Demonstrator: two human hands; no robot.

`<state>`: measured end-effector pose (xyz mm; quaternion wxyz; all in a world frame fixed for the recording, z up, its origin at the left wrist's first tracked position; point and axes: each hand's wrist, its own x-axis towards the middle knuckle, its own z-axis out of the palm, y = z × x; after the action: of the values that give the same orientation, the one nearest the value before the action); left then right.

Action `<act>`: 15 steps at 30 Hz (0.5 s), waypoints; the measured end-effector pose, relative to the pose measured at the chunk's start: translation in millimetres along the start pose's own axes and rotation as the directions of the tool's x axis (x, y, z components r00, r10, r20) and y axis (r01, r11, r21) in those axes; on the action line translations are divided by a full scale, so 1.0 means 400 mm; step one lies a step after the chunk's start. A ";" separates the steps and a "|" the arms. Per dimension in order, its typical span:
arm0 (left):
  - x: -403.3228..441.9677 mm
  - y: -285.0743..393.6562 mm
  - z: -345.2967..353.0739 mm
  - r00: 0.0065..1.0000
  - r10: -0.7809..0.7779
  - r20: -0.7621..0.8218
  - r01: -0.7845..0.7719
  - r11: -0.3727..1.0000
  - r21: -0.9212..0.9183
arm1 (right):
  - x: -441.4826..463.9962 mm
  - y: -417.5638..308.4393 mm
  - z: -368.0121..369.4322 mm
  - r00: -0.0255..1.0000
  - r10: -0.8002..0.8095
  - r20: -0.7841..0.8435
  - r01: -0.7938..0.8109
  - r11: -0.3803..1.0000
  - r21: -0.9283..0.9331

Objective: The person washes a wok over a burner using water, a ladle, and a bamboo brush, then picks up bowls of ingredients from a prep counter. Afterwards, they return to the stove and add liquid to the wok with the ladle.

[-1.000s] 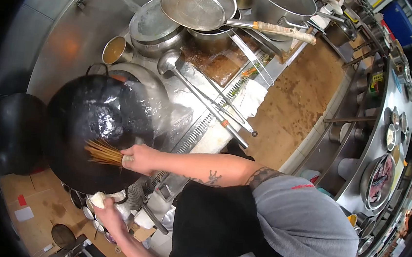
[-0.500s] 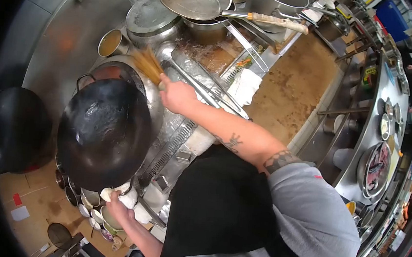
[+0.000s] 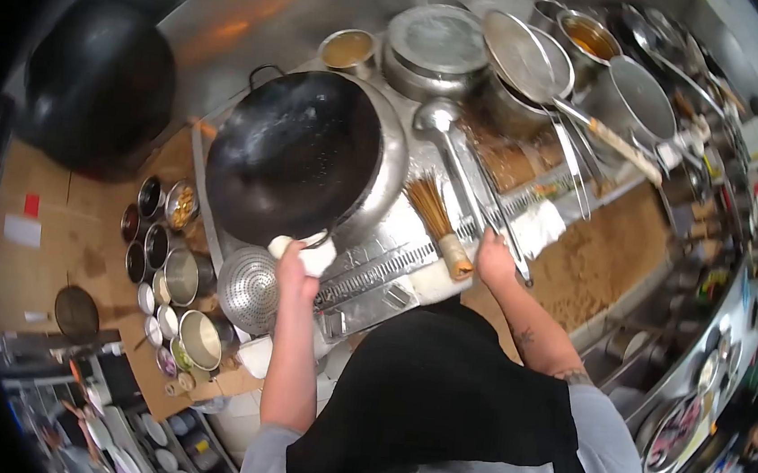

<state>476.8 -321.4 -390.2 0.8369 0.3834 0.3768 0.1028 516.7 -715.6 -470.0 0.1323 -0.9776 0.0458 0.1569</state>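
Note:
A black wok (image 3: pixel 301 153) rests over the burner, its inside dark with a few wet spots. My left hand (image 3: pixel 297 267) is closed round the wok's near handle through a folded white cloth (image 3: pixel 318 258). At the handle end of a steel ladle (image 3: pixel 458 158), my right hand (image 3: pixel 495 254) has its fingers wrapped round the handle. The ladle's bowl lies on the steel stovetop. Just left of my right hand, a bamboo brush (image 3: pixel 435 213) lies on the stove's front edge.
A perforated skimmer (image 3: pixel 249 288) sits below the wok. Seasoning pots, including a steel one (image 3: pixel 182 275), stand at the left. Behind are a lidded pot (image 3: pixel 436 48) and a strainer (image 3: pixel 525 58) on another pot. A second black wok (image 3: pixel 99 81) is at upper left.
The wok has gone from tilted to resting on the burner. My right hand has let go of the brush, now on the stove edge, and taken hold of the ladle. The view has turned.

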 end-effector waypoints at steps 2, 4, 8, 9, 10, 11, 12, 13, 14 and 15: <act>-0.001 -0.008 0.010 1.000 -0.012 0.026 0.012 1.000 -0.021 | -0.019 -0.009 -0.002 0.995 -0.025 -0.091 0.038 0.990 0.136; -0.040 0.000 0.045 1.000 0.001 -0.007 -0.002 1.000 -0.031 | -0.042 -0.036 -0.087 0.990 -0.049 -0.129 0.078 0.969 0.233; -0.044 -0.009 0.051 0.997 -0.071 -0.008 0.070 0.995 -0.068 | -0.021 -0.106 -0.173 0.942 -0.091 -0.323 0.263 0.797 0.544; -0.053 -0.013 0.055 0.999 -0.045 0.006 0.045 0.997 -0.056 | 0.038 -0.134 -0.186 0.891 -0.122 -0.437 0.371 0.751 0.546; -0.064 -0.015 0.057 0.999 -0.046 0.014 0.047 0.996 -0.075 | 0.099 -0.159 -0.203 0.828 -0.140 -0.543 0.472 0.698 0.539; -0.072 -0.015 0.057 0.999 -0.045 0.024 0.047 0.995 -0.091 | 0.173 -0.181 -0.236 0.871 -0.110 -0.479 0.407 0.708 0.577; -0.080 -0.011 0.060 0.998 -0.042 0.039 0.046 0.993 -0.106 | 0.255 -0.211 -0.282 0.906 -0.079 -0.415 0.342 0.715 0.610; -0.095 -0.006 0.060 0.997 -0.060 0.049 0.065 0.991 -0.116 | 0.307 -0.256 -0.354 0.923 -0.048 -0.381 0.282 0.758 0.588; -0.095 -0.009 0.047 0.994 -0.059 0.092 0.071 0.989 -0.126 | 0.350 -0.300 -0.425 0.937 -0.014 -0.349 0.222 0.798 0.561; -0.104 -0.004 0.045 0.995 -0.058 0.083 0.069 0.989 -0.127 | 0.421 -0.330 -0.446 0.933 0.046 -0.358 0.160 0.836 0.524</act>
<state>460.5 -352.0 -360.8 0.8773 0.3195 0.3479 0.0851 746.0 -645.7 -328.1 0.3991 -0.9121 0.0819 -0.0464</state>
